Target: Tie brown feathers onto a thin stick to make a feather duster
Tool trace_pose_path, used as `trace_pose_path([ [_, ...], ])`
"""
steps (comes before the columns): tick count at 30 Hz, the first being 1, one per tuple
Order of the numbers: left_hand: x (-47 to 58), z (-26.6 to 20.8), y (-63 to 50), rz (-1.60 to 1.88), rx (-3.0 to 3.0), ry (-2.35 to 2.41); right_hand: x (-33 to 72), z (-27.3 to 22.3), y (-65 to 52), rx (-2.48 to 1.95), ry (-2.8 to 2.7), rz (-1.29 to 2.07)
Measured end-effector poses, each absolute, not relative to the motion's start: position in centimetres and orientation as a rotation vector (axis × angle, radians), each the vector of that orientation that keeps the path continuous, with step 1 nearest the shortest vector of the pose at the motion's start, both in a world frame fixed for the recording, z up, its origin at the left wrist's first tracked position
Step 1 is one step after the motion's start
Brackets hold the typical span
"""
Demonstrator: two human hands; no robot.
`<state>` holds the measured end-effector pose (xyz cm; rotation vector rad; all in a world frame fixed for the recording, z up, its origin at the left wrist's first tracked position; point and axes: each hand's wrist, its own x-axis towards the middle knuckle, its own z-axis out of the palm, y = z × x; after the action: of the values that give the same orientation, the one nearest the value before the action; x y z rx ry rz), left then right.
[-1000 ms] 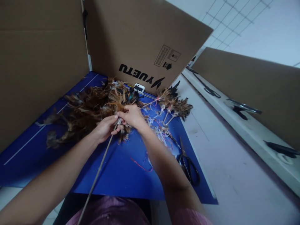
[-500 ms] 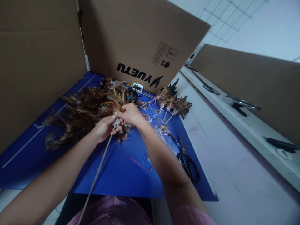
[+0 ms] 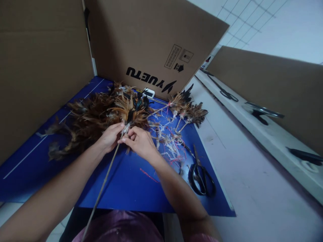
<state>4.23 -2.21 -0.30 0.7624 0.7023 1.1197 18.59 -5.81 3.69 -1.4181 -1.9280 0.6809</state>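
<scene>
A long thin stick [image 3: 106, 178] runs from my lap up to a bunch of brown and black feathers [image 3: 130, 111] at its far end. My left hand [image 3: 113, 136] is closed round the stick just below the feathers, at a pale wrapped part. On the other side, my right hand [image 3: 138, 141] pinches with thumb and fingers at the base of the feathers; what exactly lies between those fingertips is too small to make out. A big heap of loose brown feathers [image 3: 88, 117] lies left of and behind my hands, on the blue mat [image 3: 113, 195].
Black-handled scissors [image 3: 200, 174] lie on the mat at the right. White and red string scraps [image 3: 173, 146] and several small feather bunches [image 3: 189, 111] are beyond my right hand. Cardboard panels [image 3: 156, 40] stand behind and to the left. Dark tools [image 3: 228, 95] lie on a ledge.
My right hand has moved down and nearer, from on top of the feather base to the stick below it, uncovering the feathers. My left hand has stayed in place.
</scene>
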Motion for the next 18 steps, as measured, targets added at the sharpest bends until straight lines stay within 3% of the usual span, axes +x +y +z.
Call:
trace_pose_path([
  [8,4.0,-0.3,-2.1,1.049,0.771,0.705,20.6,5.0,-6.1,-1.246,-1.622,0.907],
  [18,4.1,0.6,-2.5,1.049,0.741,0.738,21.3,7.8,-7.0,-1.154,-1.429,0.602],
])
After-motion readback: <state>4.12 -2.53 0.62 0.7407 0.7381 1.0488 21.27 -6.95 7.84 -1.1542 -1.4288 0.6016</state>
